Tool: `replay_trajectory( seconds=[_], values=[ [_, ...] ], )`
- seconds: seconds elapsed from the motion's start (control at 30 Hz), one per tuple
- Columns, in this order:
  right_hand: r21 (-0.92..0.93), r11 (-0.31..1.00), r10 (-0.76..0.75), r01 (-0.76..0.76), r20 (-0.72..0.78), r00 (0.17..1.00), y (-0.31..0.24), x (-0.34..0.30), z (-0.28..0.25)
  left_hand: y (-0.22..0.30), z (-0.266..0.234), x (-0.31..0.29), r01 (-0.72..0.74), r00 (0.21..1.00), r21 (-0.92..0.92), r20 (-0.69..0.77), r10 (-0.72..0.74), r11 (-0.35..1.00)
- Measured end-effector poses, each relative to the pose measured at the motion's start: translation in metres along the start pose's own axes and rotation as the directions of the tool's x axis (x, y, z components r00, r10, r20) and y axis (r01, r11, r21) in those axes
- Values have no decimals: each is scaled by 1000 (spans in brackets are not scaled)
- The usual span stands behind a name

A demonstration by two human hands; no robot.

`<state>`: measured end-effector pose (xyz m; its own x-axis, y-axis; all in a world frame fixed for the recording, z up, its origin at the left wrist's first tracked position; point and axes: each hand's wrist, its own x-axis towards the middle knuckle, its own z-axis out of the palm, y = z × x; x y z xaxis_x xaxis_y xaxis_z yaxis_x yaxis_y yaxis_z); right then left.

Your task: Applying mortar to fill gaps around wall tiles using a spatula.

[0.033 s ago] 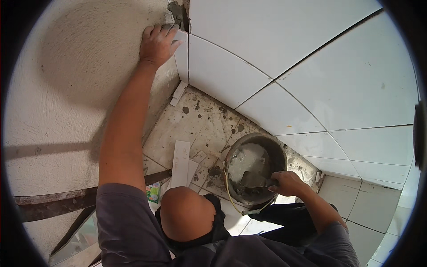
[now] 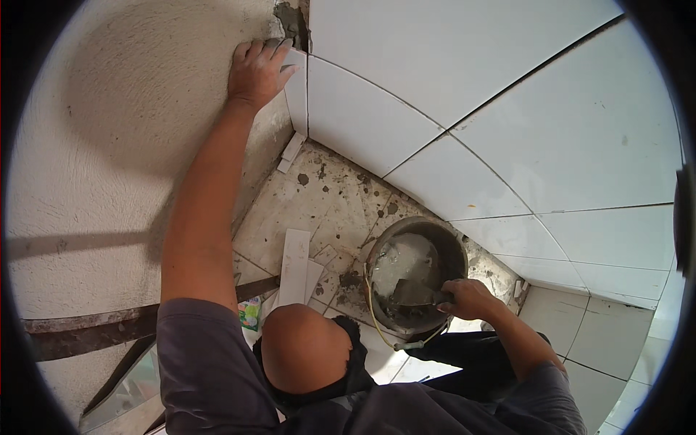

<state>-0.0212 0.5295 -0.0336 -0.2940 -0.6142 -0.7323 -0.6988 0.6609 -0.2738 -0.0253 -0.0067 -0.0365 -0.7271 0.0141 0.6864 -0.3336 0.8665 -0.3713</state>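
Observation:
At the wall corner, my left hand (image 2: 255, 71) is on a narrow white tile strip (image 2: 296, 90). Its fingers bend at the strip's top edge, and the thumb lies over the face. Grey mortar (image 2: 293, 25) shows in the gap above. Lower right, my right hand (image 2: 467, 299) is closed round the handle of a trowel (image 2: 412, 292), whose blade dips into a dark bucket (image 2: 457, 250). Inside the bucket is a wet grey mix (image 2: 406, 257) with a pale, shiny surface. The bucket's wire handle (image 2: 373, 308) hangs over the near side.
Large white tiles (image 2: 464, 167) cover the right wall; the left wall (image 2: 138, 145) is rough plaster. Tile offcuts (image 2: 295, 261) lie on the mortar-spotted floor (image 2: 333, 196). A green packet (image 2: 250, 313) is beside my bare knee (image 2: 304, 348). A dark bar (image 2: 94, 330) crosses at left.

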Motion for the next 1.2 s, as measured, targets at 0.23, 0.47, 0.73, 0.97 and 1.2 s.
replay_trajectory(
  seconds=[0.23, 0.47, 0.73, 0.97, 1.2],
  values=[
    [-6, 1000, 12, -12, 20, 1000, -5, 0, -4, -1, -1, 0, 5, 999, -1, 43, -5, 1000],
    [-4, 1000, 3, -3, -22, 1000, -1, -2, 3, -1, 0, 0, -1, 1000, -22, 20, 1, 1000],
    [-15, 1000, 24, -24, 20, 999, -3, -1, 1, -1, 2, -3, 8, 1000, -52, 0, -8, 999],
    [-36, 999, 22, -22, 7, 1000, -2, -8, -1, -1, -4, 2, 76, 997, -146, -3, -77, 986],
    [-57, 998, 33, -38, -87, 996, 2, -13, 11, 69, -50, -4, 365, 817, -565, -186, -545, 740]
  ],
)
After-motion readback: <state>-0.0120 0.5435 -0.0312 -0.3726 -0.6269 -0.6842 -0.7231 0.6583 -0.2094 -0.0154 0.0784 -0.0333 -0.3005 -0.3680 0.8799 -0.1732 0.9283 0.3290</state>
